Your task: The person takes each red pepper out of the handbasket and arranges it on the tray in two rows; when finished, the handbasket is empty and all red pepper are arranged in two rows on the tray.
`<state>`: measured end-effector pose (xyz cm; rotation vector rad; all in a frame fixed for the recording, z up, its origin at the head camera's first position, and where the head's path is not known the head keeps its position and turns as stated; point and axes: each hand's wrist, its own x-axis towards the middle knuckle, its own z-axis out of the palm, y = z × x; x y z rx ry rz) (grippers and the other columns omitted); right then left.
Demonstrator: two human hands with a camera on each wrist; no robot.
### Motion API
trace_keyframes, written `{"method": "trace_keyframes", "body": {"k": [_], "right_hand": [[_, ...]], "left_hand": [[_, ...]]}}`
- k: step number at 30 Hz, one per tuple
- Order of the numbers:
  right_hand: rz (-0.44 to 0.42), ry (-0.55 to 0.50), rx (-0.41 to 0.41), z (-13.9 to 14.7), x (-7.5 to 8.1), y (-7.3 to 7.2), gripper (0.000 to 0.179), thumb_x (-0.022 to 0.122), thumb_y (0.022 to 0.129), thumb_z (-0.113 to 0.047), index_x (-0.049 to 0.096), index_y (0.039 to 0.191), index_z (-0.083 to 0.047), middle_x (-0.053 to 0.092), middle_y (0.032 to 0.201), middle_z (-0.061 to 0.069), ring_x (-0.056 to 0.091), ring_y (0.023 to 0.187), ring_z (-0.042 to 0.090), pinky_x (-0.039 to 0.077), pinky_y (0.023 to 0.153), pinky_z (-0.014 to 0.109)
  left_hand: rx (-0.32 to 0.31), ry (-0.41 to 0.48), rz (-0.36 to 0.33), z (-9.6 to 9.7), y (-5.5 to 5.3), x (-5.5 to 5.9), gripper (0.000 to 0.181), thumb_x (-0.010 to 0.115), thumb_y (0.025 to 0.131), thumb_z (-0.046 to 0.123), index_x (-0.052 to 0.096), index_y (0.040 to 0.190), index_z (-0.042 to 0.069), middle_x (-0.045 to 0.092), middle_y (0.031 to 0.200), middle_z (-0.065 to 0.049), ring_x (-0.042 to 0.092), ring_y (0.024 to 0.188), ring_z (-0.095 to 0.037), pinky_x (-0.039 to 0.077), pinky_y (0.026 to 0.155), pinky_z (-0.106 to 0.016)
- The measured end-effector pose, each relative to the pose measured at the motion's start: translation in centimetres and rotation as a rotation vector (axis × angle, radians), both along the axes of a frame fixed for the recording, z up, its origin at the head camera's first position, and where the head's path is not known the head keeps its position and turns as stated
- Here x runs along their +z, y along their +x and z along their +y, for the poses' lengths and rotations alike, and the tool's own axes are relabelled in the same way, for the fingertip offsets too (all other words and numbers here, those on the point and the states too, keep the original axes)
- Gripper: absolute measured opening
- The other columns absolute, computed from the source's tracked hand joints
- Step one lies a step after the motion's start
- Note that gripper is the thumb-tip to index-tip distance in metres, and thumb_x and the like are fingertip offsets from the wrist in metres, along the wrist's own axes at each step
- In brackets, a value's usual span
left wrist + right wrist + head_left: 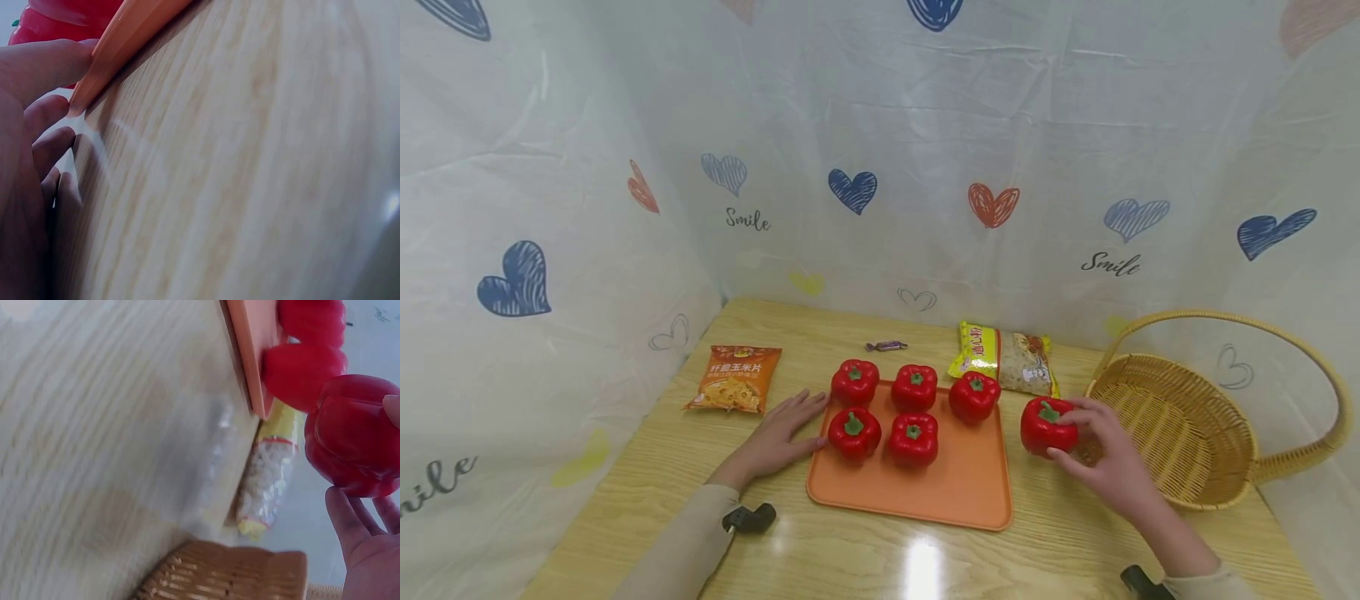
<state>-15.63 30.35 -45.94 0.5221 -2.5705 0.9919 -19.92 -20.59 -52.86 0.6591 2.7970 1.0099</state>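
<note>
Between its thumb and fingers my right hand [1108, 458] grips a red bell pepper [1047, 427] with a green stem, between the tray and the basket. In the right wrist view the held pepper [353, 434] is above the table surface. My left hand [782, 437] lies at the left edge of an orange tray [917, 497], fingers extended and thumb toward the rim. Several more red peppers [913, 439] sit on that tray, in two rows toward its far side. The left wrist view shows the thumb [53, 65] against the tray's side.
A wicker basket [1176, 425] with a tall handle stands at the right. Behind the tray lies a yellow and clear food packet [1006, 358], with a small wrapped candy [886, 345] to its left. An orange snack bag [735, 379] lies at the far left. A printed curtain encloses the table.
</note>
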Motion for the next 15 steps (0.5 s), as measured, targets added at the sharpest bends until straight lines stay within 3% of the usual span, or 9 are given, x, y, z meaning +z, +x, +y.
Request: {"method": "trace_keyframes", "body": {"k": [6, 15], "right_hand": [[-0.031, -0.043, 0.054, -1.2, -1.0, 0.0, 0.043, 0.089, 0.074, 0.003, 0.064, 0.105, -0.012, 0.055, 0.134, 0.015, 0.040, 0.121, -0.004, 0.042, 0.092, 0.003], [-0.051, -0.067, 0.118, -3.1, -2.7, 0.2, 0.047, 0.090, 0.072, 0.003, 0.063, 0.105, -0.016, 0.052, 0.133, 0.009, 0.045, 0.123, 0.002, 0.045, 0.093, 0.008]], "left_hand": [[0.001, -0.002, -0.002, -0.1, 0.0, 0.0, 0.072, 0.063, 0.097, 0.051, 0.040, 0.158, 0.020, 0.034, 0.164, 0.000, 0.016, 0.155, -0.032, 0.011, 0.123, -0.060], [-0.004, -0.004, 0.002, -0.1, 0.0, -0.2, 0.072, 0.063, 0.097, 0.051, 0.040, 0.158, 0.020, 0.035, 0.164, 0.000, 0.016, 0.155, -0.032, 0.012, 0.123, -0.060]]}}
